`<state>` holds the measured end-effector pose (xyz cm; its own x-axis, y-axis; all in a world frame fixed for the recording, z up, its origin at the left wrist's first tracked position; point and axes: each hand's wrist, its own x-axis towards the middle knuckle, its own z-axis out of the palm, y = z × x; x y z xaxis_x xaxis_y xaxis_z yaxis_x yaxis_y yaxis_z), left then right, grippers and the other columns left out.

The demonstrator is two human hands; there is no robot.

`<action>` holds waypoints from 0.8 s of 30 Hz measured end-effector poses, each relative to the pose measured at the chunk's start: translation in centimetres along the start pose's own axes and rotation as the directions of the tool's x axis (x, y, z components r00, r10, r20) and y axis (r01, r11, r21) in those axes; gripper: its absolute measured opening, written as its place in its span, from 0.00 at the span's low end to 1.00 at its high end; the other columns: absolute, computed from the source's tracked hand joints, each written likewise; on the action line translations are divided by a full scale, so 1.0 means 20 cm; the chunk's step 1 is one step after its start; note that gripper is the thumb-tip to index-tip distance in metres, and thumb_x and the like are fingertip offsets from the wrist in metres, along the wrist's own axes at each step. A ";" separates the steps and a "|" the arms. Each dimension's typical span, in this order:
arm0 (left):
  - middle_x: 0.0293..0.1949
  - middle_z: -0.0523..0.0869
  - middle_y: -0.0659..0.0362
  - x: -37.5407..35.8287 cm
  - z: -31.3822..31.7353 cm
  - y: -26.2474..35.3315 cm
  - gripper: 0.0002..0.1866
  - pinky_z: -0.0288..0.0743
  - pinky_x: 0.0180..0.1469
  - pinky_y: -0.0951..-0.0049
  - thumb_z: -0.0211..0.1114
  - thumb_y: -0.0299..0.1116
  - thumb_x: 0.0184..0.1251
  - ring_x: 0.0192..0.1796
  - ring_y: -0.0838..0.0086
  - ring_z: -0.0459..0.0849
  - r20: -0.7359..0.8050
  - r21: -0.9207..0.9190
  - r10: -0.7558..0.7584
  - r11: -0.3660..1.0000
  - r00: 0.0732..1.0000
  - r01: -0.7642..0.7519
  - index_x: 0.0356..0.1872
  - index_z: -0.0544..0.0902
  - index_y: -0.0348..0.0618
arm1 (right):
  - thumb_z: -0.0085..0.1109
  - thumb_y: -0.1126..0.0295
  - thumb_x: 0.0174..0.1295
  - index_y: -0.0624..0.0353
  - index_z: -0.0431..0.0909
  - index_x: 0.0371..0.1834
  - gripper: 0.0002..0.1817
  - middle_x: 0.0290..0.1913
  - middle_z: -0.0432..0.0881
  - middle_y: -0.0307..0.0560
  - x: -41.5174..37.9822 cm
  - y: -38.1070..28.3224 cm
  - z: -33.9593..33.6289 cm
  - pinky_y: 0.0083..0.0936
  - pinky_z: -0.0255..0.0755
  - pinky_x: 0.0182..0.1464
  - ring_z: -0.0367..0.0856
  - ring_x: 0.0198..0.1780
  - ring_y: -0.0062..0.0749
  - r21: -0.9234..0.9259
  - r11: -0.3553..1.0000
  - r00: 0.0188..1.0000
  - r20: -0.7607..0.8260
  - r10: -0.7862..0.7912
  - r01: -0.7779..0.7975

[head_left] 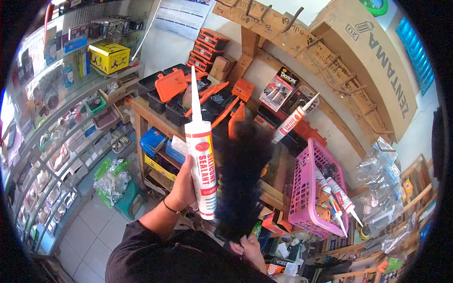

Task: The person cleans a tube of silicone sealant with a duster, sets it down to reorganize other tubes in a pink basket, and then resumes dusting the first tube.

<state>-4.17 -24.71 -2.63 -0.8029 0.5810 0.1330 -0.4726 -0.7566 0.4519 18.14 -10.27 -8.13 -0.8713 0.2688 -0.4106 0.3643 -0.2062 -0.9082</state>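
Observation:
My left hand (181, 188) is wrapped round a white silicone sealant cartridge (200, 174) with red lettering, held upright with its long nozzle pointing up. Low in the head view, my right hand (250, 250) grips the lower end of a black fluffy duster (243, 179); the handle itself is mostly hidden. The duster stands just right of the cartridge and covers part of the workbench behind. Beyond it, a second sealant cartridge (290, 125) leans at a slant. More cartridges (339, 195) lie in a pink plastic basket (304, 188) to the right, their nozzles sticking over the rim.
Black organizer boxes with orange lids (170, 85) crowd the wooden workbench (139, 111). A wooden rail with metal hooks (292, 21) crosses above, beside a large cardboard box (373, 61). Glass shelves (42, 118) line the left. A green stool with plastic bags (127, 200) stands on the tiled floor.

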 end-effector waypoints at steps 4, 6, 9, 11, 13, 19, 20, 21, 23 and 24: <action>0.40 0.77 0.59 0.06 -0.22 -0.11 0.27 0.71 0.47 0.70 0.42 0.54 0.63 0.42 0.72 0.76 0.201 0.108 0.103 0.986 0.974 -0.127 0.52 0.65 0.42 | 0.50 0.66 0.59 0.58 0.61 0.07 0.22 0.10 0.70 0.43 0.00 0.02 -0.05 0.16 0.55 0.11 0.64 0.10 0.19 -0.058 0.998 0.989 0.146 -0.006 0.014; 0.44 0.76 0.57 0.09 -0.26 -0.15 0.28 0.68 0.51 0.69 0.43 0.53 0.63 0.46 0.70 0.75 0.276 0.270 0.136 0.939 0.952 -0.212 0.56 0.63 0.42 | 0.50 0.66 0.59 0.58 0.61 0.07 0.22 0.09 0.69 0.43 0.00 0.03 -0.04 0.16 0.56 0.12 0.64 0.11 0.20 -0.314 0.948 0.987 0.160 0.011 0.040; 0.46 0.74 0.55 0.08 -0.20 -0.08 0.29 0.66 0.54 0.67 0.44 0.52 0.63 0.50 0.68 0.73 0.588 -0.371 0.031 0.898 0.808 0.235 0.57 0.61 0.41 | 0.51 0.64 0.59 0.57 0.61 0.07 0.23 0.09 0.67 0.40 0.01 0.01 0.01 0.17 0.56 0.13 0.63 0.12 0.20 0.178 0.983 0.999 0.015 0.049 -0.051; 0.41 0.76 0.55 0.05 -0.17 -0.08 0.27 0.70 0.48 0.67 0.45 0.53 0.63 0.44 0.69 0.77 0.387 -0.283 -0.011 0.950 0.922 0.130 0.53 0.65 0.41 | 0.50 0.65 0.59 0.57 0.59 0.07 0.23 0.09 0.66 0.40 0.01 0.02 -0.02 0.16 0.55 0.14 0.62 0.12 0.20 0.182 0.983 0.994 0.111 0.012 -0.032; 0.36 0.77 0.57 0.07 -0.22 -0.14 0.25 0.73 0.42 0.69 0.45 0.53 0.62 0.38 0.71 0.78 0.284 0.656 0.052 0.718 0.957 -0.234 0.48 0.67 0.41 | 0.47 0.66 0.61 0.56 0.59 0.07 0.23 0.09 0.63 0.40 -0.01 0.07 -0.05 0.16 0.55 0.16 0.60 0.13 0.21 -0.322 0.945 0.989 0.147 -0.018 0.065; 0.26 0.76 0.55 0.02 -0.01 -0.07 0.32 0.73 0.27 0.71 0.41 0.63 0.57 0.25 0.69 0.76 -0.074 -0.083 -0.116 0.990 0.990 0.110 0.42 0.69 0.41 | 0.48 0.67 0.60 0.55 0.63 0.08 0.21 0.11 0.65 0.35 -0.02 0.03 -0.01 0.18 0.52 0.12 0.59 0.11 0.18 0.194 0.978 0.989 0.112 -0.102 0.079; 0.26 0.76 0.55 0.02 -0.01 -0.08 0.32 0.73 0.27 0.71 0.41 0.63 0.57 0.25 0.69 0.76 -0.085 -0.087 -0.121 0.990 0.989 0.114 0.42 0.69 0.41 | 0.49 0.69 0.59 0.55 0.62 0.07 0.21 0.11 0.66 0.36 -0.04 -0.02 -0.05 0.18 0.51 0.11 0.59 0.10 0.17 -0.213 0.975 0.991 0.109 0.078 -0.053; 0.26 0.76 0.55 0.01 -0.02 -0.10 0.30 0.72 0.26 0.71 0.42 0.61 0.58 0.24 0.69 0.76 -0.080 -0.081 -0.080 0.994 0.994 0.073 0.42 0.69 0.40 | 0.49 0.69 0.59 0.55 0.62 0.07 0.21 0.11 0.66 0.36 -0.04 0.00 -0.05 0.18 0.51 0.11 0.59 0.10 0.17 -0.211 0.975 0.990 0.109 0.091 -0.066; 0.26 0.76 0.55 0.00 -0.06 -0.09 0.29 0.72 0.24 0.72 0.43 0.60 0.59 0.23 0.69 0.76 -0.086 -0.074 -0.045 0.996 0.995 0.039 0.41 0.70 0.40 | 0.48 0.69 0.60 0.55 0.60 0.06 0.22 0.11 0.66 0.37 -0.03 0.00 -0.02 0.18 0.50 0.11 0.59 0.11 0.17 -0.378 0.905 0.975 0.177 -0.137 0.196; 0.26 0.76 0.54 0.00 -0.09 -0.07 0.31 0.72 0.26 0.72 0.39 0.61 0.59 0.25 0.69 0.77 -0.025 -0.191 -0.100 0.977 0.995 0.093 0.42 0.69 0.39 | 0.49 0.68 0.60 0.55 0.59 0.06 0.23 0.11 0.66 0.37 -0.05 -0.02 0.00 0.19 0.50 0.11 0.59 0.11 0.17 -0.188 0.982 1.000 0.023 -0.013 0.017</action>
<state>-4.13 -24.31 -4.90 -0.7604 0.6462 0.0653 -0.6062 -0.7422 0.2857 18.76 -10.49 -7.31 -0.8832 0.2497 -0.3970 0.4050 -0.0208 -0.9141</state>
